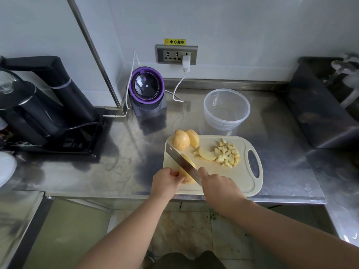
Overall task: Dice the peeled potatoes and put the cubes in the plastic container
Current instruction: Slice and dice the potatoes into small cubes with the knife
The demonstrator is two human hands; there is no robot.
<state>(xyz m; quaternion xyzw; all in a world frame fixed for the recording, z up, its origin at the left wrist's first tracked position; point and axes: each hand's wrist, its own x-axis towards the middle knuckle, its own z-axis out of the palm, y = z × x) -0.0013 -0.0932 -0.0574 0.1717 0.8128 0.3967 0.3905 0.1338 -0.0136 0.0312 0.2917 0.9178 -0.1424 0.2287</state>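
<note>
The left hand (pixel 166 182) curls its fingers round the near end of a peeled potato (pixel 186 178) and holds it down on the near left part of a pale cutting board (pixel 223 181). The right hand (pixel 220 188) is closed round the grip of a cleaver (pixel 180 160), the grip itself hidden under the palm; the blade runs away to the far left and sits across the held potato. On the far left corner of the board two more potatoes (pixel 181 141) lie touching each other. Toward the right of the board, near its handle slot, is a heap of potato cubes (pixel 229 154) with a flat slice (pixel 206 154) resting against its left side. Just beyond the far edge of the board a clear plastic container (pixel 226 109) stands upright on the steel counter (pixel 120 167). Further left sit a purple-ringed appliance (pixel 146 88) against the wall and a black kettle (pixel 25 107), and a white charger (pixel 186 64) is plugged into the wall socket (pixel 172 55).
</note>
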